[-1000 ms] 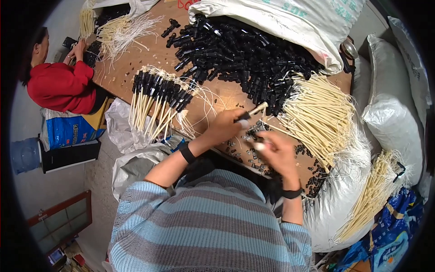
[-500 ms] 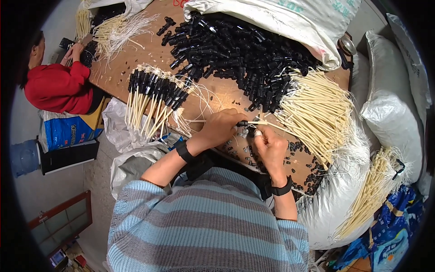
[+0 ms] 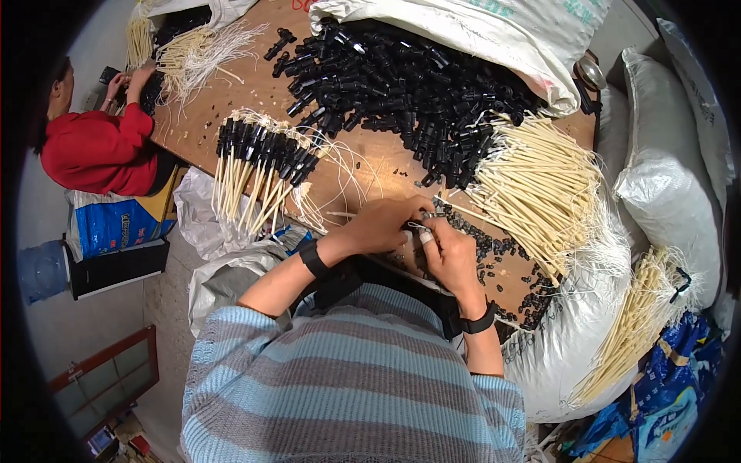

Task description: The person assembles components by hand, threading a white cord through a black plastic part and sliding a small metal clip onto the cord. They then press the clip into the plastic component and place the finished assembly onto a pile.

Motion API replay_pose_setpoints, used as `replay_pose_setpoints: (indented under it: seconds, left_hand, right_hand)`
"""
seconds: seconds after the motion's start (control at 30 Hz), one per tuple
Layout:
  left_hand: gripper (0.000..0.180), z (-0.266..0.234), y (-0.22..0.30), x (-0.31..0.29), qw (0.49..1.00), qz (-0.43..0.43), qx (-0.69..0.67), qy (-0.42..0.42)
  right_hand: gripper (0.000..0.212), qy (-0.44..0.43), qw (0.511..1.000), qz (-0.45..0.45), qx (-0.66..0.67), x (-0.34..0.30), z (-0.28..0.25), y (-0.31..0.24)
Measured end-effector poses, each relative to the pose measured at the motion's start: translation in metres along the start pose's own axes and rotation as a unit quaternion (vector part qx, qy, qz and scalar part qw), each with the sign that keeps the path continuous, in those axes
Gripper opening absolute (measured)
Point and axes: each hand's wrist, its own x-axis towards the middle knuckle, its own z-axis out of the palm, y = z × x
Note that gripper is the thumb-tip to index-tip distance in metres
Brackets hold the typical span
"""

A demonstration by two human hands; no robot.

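My left hand (image 3: pixel 378 227) is closed round a thin cream tube (image 3: pixel 337 214), whose end sticks out to the left past my knuckles. The black fitting on it is mostly covered by my fingers. My right hand (image 3: pixel 453 253) meets the left, its thumb and forefinger pinching a white cord (image 3: pixel 416 224) that runs between both hands. Small black pieces (image 3: pixel 488 241) lie scattered on the table just beyond and to the right of my hands. To the left rests a row of cream tubes with black fittings (image 3: pixel 266 158) fixed on their ends.
A heap of black plastic fittings (image 3: pixel 401 85) spills from a white woven sack (image 3: pixel 478 35). At right lies a stack of cream tubes (image 3: pixel 540 193) with white cords. Full white sacks (image 3: pixel 664 147) stand beyond the table's right edge. A person in red (image 3: pixel 100 150) works at far left.
My hands have drawn together, the right moving slightly left and turning inward. The tube and fitting that showed between them are now mostly hidden. The person's hands at far left have moved apart.
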Motion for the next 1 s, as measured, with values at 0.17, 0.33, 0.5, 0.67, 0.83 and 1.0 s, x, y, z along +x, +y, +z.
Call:
replay_pose_setpoints:
  seconds: [0.17,0.33,0.5,0.67,0.83,1.0]
  left_hand:
    - [0.032,-0.004,-0.003,0.000,0.990,0.092,-0.009,0.106]
    - [0.023,-0.001,-0.005,-0.007,0.984,0.124,-0.064,0.115]
    - [0.021,-0.001,-0.008,-0.004,0.981,0.113,-0.136,0.085]
    - [0.018,-0.003,-0.009,0.005,0.978,0.107,-0.172,0.042]
    - [0.016,-0.002,-0.018,0.014,0.964,0.100,-0.247,-0.018]
    - [0.020,0.001,-0.029,0.024,0.994,-0.024,-0.087,0.063]
  right_hand:
    - [0.014,0.024,0.999,0.014,-0.033,-0.002,0.001,-0.004]
    - [0.018,0.014,0.992,0.025,0.126,-0.009,0.002,0.005]
    - [0.016,-0.055,0.967,0.102,0.226,-0.008,-0.005,0.008]
    - [0.013,-0.024,0.968,0.074,0.238,-0.008,-0.007,0.016]
    - [0.012,-0.020,0.974,0.083,0.208,-0.005,-0.010,0.016]
    - [0.013,0.043,0.991,0.100,0.075,-0.010,0.000,0.017]
